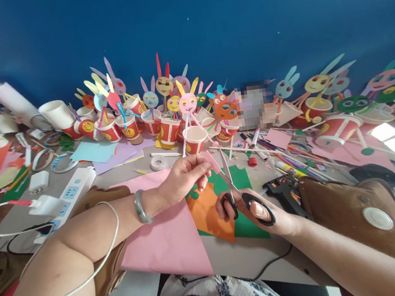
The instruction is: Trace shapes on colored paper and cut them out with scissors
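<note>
Between the thumb and fingers of my left hand is a small strip of pink paper. My right hand has its thumb and fingers through the black handles of a pair of scissors. The scissor blades stand parted and point away from me, right beside the pink strip; whether they touch it I cannot tell. Under both hands lie a large pink sheet, an orange sheet and a green sheet, overlapping on the table.
Paper cups with bunny faces line the blue wall. A black glue gun lies right of the scissors, near a brown bag. At left are a power strip and a white cable crossing my left arm. A tape roll sits ahead.
</note>
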`<control>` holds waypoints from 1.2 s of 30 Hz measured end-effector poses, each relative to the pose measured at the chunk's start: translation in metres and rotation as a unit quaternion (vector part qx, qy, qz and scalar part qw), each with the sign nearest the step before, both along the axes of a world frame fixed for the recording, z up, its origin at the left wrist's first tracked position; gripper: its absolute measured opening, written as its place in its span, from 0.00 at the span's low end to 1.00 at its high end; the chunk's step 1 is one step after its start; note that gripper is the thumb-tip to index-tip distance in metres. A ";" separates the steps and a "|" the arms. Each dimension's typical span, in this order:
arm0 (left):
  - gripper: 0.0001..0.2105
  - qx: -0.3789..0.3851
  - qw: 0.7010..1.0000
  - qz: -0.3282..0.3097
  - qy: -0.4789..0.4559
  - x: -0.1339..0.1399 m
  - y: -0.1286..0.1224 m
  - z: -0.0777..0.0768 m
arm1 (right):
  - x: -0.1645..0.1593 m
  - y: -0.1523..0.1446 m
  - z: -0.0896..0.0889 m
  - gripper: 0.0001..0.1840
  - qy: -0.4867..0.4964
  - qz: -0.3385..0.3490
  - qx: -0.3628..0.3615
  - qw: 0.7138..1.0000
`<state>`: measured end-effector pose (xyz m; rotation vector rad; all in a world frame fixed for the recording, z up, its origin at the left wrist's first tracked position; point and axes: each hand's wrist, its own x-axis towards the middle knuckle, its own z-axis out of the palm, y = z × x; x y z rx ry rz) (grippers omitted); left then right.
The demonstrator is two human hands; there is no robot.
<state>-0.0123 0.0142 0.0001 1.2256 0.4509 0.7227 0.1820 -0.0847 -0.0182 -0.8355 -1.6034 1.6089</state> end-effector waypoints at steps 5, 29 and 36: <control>0.14 0.008 1.000 -0.019 0.005 0.000 0.000 -0.002 | 0.001 -0.001 -0.004 0.33 0.001 0.006 0.000 1.000; 0.15 -0.050 0.999 0.011 0.009 0.003 -0.002 -0.005 | -0.005 -0.005 -0.006 0.34 0.048 0.010 -0.040 0.998; 0.14 -0.056 0.998 0.016 0.000 0.004 -0.003 -0.001 | -0.008 -0.007 -0.003 0.33 0.048 -0.006 -0.046 0.998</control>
